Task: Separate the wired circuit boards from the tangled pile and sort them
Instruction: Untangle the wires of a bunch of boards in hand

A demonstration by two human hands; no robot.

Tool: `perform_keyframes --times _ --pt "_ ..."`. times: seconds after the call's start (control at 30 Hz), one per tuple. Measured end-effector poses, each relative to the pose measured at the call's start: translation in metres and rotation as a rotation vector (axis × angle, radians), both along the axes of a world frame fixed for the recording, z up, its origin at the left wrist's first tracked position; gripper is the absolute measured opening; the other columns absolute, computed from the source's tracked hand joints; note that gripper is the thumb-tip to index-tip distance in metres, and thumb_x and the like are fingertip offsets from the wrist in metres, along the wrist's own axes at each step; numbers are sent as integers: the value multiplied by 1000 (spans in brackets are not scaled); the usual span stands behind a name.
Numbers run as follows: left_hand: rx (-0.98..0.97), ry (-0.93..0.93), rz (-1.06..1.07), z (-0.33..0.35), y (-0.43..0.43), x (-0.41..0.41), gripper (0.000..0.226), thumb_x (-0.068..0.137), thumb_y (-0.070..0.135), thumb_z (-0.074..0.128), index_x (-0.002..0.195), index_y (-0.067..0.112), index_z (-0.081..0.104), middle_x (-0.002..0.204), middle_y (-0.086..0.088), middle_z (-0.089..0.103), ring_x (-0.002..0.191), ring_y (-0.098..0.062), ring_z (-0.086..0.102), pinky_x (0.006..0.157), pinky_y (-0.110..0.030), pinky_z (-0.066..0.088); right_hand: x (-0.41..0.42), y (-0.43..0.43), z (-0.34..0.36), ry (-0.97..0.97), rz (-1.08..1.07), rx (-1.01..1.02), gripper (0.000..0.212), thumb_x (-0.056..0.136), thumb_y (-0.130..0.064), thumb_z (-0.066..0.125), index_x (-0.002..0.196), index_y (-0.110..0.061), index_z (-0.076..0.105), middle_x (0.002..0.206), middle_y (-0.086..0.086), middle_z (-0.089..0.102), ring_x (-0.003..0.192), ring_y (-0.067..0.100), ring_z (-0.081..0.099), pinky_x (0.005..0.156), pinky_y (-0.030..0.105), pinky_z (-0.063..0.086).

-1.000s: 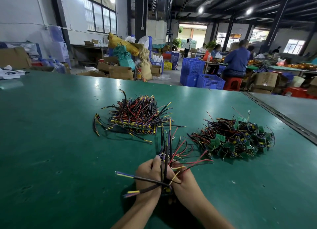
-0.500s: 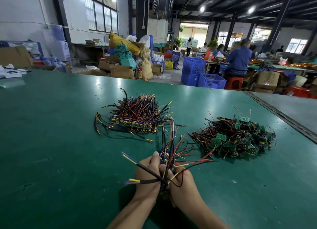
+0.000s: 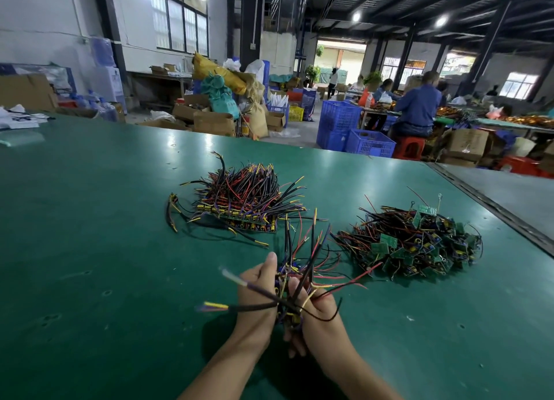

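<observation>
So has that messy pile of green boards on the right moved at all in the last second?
No. The messy pile lies where it did, with the same gap to the table seam on its right and the neat stack on its left.

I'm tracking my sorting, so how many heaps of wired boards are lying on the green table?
2. A neat heap lies on the table straight ahead; a tangled heap lies to its right. The left hand and right hand grip a further bundle.

held bundle [image 3: 292, 282]: wires splayed, above table | sorted stack [image 3: 239, 202]: far left, aligned | tangled pile [image 3: 413, 243]: right, jumbled
</observation>
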State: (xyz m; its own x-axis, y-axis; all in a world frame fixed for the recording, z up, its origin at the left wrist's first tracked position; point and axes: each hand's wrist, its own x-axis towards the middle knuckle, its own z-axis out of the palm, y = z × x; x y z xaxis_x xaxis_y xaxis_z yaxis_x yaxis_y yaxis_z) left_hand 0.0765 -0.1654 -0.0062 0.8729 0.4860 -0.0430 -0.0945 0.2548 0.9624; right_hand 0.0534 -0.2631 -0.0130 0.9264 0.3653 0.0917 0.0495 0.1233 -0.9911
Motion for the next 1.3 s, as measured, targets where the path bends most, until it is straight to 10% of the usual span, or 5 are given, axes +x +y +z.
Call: perform_keyframes --times 0.17,0.47,0.6,0.9,1.3 --pt "11 80 71 -4 4 2 44 97 29 53 57 12 43 44 0 40 45 -17 38 41 -24 29 9 -6 -7 -6 -233 -58 45 83 -52 52 79 -8 56 50 12 47 30 19 43 32 22 37" --pt "195 287 250 -16 39 14 55 99 46 42 59 9 53 50 -9 54 45 -25 53 48 -31 47 31 -25 -16 -157 -509 -257 32 97 -46 45 76 -29 63 66 -6 64 64 11 62 70 38 54" --pt "252 310 309 -20 54 18 33 95 31 54 69 11 51 63 -17 59 51 -31 59 53 -39 51 27 -24 -10 1 -404 -61 32 101 -36 42 84 -14 57 71 7 70 71 30 72 55 40 58" --pt "3 178 301 -19 61 12 15 96 8 55 87 12 43 82 -17 59 58 -28 59 48 -33 53 27 -31 -1 127 -425 -4 24 102 -22 47 86 -11 61 65 2 57 47 13 51 45 28 42" --pt "657 319 262 -16 50 -2 26 85 16 64 110 8 64 116 -11 59 115 -31 47 102 -40 36 24 -37 20 375 -265 489 34 95 7 38 113 -5 63 77 12 68 66 20 65 57 24 56"
